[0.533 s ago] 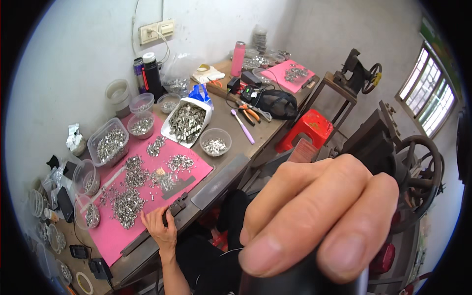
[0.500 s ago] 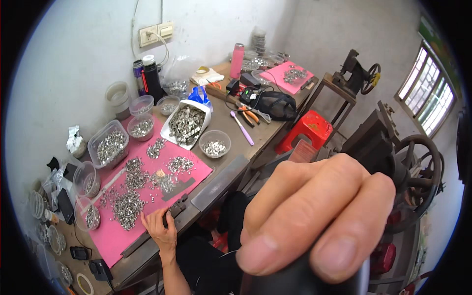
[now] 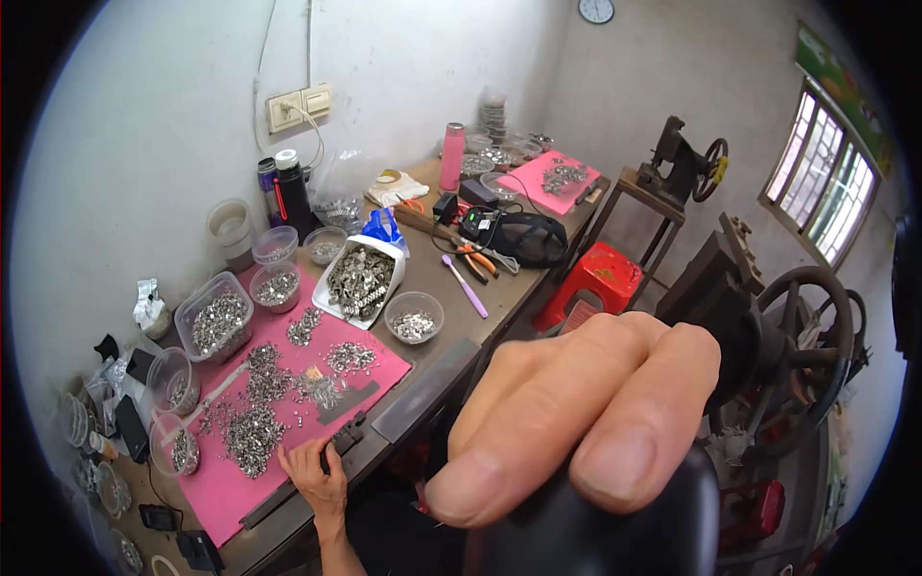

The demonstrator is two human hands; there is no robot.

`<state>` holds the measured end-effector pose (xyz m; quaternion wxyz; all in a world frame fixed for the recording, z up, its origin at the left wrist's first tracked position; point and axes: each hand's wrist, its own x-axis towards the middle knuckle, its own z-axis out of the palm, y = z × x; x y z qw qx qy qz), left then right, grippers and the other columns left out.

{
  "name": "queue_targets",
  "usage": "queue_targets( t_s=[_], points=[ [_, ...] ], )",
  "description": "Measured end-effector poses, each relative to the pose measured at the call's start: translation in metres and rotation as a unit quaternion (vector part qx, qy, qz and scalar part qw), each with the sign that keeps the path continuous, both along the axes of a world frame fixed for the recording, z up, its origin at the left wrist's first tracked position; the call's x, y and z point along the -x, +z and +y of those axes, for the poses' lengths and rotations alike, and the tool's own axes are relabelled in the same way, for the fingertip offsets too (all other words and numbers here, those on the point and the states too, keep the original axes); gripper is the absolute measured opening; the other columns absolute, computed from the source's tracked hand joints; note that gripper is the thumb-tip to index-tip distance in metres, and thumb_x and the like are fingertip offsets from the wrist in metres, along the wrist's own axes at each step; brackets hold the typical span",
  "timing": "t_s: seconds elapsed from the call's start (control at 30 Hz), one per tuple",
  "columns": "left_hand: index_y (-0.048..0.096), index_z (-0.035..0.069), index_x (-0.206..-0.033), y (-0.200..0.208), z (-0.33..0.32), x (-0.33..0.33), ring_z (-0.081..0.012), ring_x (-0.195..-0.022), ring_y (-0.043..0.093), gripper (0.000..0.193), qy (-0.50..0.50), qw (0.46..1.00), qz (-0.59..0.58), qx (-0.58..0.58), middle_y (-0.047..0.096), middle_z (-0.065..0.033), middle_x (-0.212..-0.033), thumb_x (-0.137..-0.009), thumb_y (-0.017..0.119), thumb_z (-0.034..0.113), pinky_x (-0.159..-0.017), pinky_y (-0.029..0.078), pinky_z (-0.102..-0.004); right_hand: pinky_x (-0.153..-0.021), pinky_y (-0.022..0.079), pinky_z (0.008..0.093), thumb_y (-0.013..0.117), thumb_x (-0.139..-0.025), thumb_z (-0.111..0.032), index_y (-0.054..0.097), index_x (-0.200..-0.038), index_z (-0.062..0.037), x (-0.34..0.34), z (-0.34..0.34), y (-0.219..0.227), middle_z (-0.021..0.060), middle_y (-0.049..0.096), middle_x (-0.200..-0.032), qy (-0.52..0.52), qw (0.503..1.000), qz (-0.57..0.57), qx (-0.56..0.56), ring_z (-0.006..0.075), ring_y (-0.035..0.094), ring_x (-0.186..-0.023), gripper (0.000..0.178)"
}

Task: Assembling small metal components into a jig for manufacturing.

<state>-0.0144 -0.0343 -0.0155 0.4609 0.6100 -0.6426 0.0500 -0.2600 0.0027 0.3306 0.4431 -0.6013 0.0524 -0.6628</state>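
Very close to the camera, my right hand fills the lower middle, its fingers bent together over a smooth black object whose kind I cannot make out. My left hand rests at the near edge of the table, thumb and fingers apart, with nothing visible in it. Its fingertips lie by the pink mat, close to a small dark metal fixture. Just beyond them is a heap of small silvery metal parts. A bundle of thin clear pieces lies farther right on the mat.
Behind the mat stand a white scoop-shaped container of metal parts and several clear plastic tubs. A purple-handled brush and pliers lie to the right. Beyond the table are a red stool and a hand-wheel press.
The view has tilted up slightly, bringing a wall clock into sight. My right hand sits a little farther left, and more of the black object shows. My left hand keeps its place at the table edge.
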Motion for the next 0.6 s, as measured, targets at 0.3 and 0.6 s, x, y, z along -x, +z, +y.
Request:
queue_targets(
  t_s=[0.3, 0.6],
  points=[
    [0.067, 0.007, -0.1, 0.002, 0.001, 0.008, -0.0262, -0.095, 0.061, 0.014, -0.013, 1.0, 0.008, -0.003, 0.067, -0.0061, -0.096, -0.087, 0.068, 0.003, -0.117, 0.03, -0.057, -0.089, 0.058, 0.0447, 0.079, -0.086, -0.007, 0.073, -0.108, 0.0047, 0.006, -0.004, -0.001, 0.0292, 0.072, -0.107, 0.028, 0.996, 0.014, 0.081, 0.0353, 0.073, -0.096, 0.026],
    [0.067, 0.008, -0.099, -0.016, 0.004, -0.013, -0.0279, -0.093, 0.062, 0.016, 0.026, 0.998, -0.057, 0.031, 0.065, -0.0065, -0.095, -0.084, 0.071, 0.004, -0.116, 0.031, -0.0576, -0.059, 0.06, 0.0347, 0.052, -0.108, -0.021, 0.051, -0.12, -0.0003, -0.018, -0.042, -0.036, 0.0369, 0.062, -0.101, 0.035, 0.99, 0.136, 0.023, 0.0309, 0.065, -0.061, 0.024]
  ],
)
